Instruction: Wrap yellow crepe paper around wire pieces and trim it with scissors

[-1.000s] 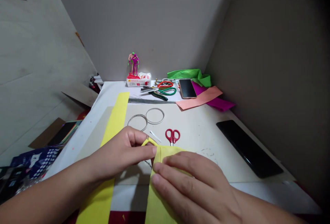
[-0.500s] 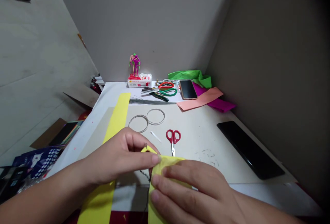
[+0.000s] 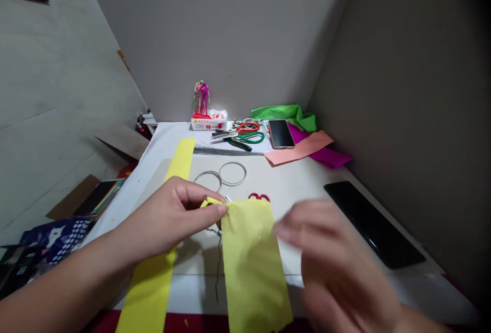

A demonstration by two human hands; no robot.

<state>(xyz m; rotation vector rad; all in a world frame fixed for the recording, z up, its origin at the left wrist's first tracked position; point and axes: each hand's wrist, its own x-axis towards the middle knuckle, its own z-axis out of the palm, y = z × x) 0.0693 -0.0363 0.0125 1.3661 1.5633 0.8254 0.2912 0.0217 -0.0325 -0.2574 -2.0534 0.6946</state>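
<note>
My left hand point(image 3: 184, 215) pinches the top corner of a yellow crepe paper strip point(image 3: 253, 256) between thumb and fingers. A dark twisted wire point(image 3: 218, 271) hangs down below the same fingers, and a bit of yellow paper is wrapped at its top. The strip's loose length drops towards the table's front edge. To the right of it, my right hand point(image 3: 330, 251) is off the paper and smeared by motion, so its fingers cannot be made out. Partly hidden behind the held strip lie small red-handled scissors point(image 3: 259, 197).
A long yellow paper strip point(image 3: 148, 292) runs under my left arm. Two wire rings point(image 3: 233, 174) lie ahead, with large scissors point(image 3: 245, 133), straight wires point(image 3: 226, 151) and a phone point(image 3: 281, 133) farther back. A black slab point(image 3: 374, 223) is at right; a small figure point(image 3: 202, 95) tops a tissue pack.
My right hand has let go of the yellow paper and moved away to the right. My left hand has risen slightly with the strip, which now hangs open and covers more of the red scissors.
</note>
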